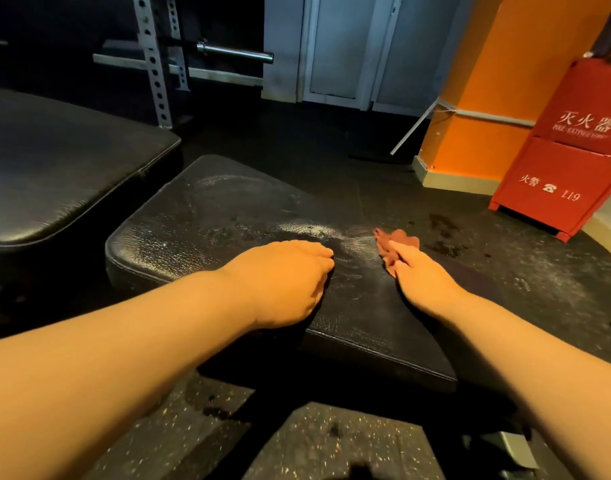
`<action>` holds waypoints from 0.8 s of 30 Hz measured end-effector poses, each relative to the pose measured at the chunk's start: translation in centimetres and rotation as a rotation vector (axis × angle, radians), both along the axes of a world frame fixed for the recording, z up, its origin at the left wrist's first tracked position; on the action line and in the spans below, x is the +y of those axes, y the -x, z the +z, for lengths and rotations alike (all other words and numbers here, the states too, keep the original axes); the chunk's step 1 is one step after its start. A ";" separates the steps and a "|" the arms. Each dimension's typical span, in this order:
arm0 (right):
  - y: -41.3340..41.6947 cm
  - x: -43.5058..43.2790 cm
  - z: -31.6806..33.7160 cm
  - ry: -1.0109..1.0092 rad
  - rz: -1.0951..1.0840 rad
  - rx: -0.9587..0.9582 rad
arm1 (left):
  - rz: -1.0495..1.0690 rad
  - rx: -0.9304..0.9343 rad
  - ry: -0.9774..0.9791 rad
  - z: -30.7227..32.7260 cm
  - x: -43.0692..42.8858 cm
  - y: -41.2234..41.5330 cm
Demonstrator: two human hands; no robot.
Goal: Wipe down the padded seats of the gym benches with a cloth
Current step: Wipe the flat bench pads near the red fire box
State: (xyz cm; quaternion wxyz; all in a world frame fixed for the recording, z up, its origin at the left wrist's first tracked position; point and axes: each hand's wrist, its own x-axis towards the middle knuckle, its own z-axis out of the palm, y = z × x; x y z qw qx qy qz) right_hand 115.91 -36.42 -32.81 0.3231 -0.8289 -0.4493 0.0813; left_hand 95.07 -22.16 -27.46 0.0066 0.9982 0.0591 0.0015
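Left hand (286, 278) rests on the black bench pad (200, 216), fingers loosely curled, grip empty; right hand (425, 275) presses a reddish cloth (392, 242) flat.

Bench in front of you: black padded seat (207, 216), creased, with pale smears.
On it: your left hand (283, 278) resting palm down; a red-brown cloth (392, 242) at its right edge under your right hand (422, 275).
Beneath: dark speckled floor (332, 441).

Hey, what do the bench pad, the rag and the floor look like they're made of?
Bench pad: black leather or vinyl, cannot tell which; pebbled grain, glossy sheen, stitched edge. Rag: soft reddish fabric, matte and crumpled under the right hand. Floor: probably rubber matting; dark, matte, pale flecks.
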 end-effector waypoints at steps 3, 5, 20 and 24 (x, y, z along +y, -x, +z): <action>2.5 2.1 -0.3 -0.018 0.065 0.002 | -0.019 -0.023 -0.022 -0.8 0.4 -0.6; 4.7 1.3 0.6 -0.027 0.174 -0.029 | -0.078 -0.041 -0.023 -0.8 0.9 -0.6; 4.5 0.0 1.9 0.073 0.006 0.053 | -0.073 -0.012 0.106 0.0 2.3 0.9; 2.3 4.0 0.9 0.215 -0.292 -0.106 | -0.046 -0.029 0.135 -0.2 2.3 0.8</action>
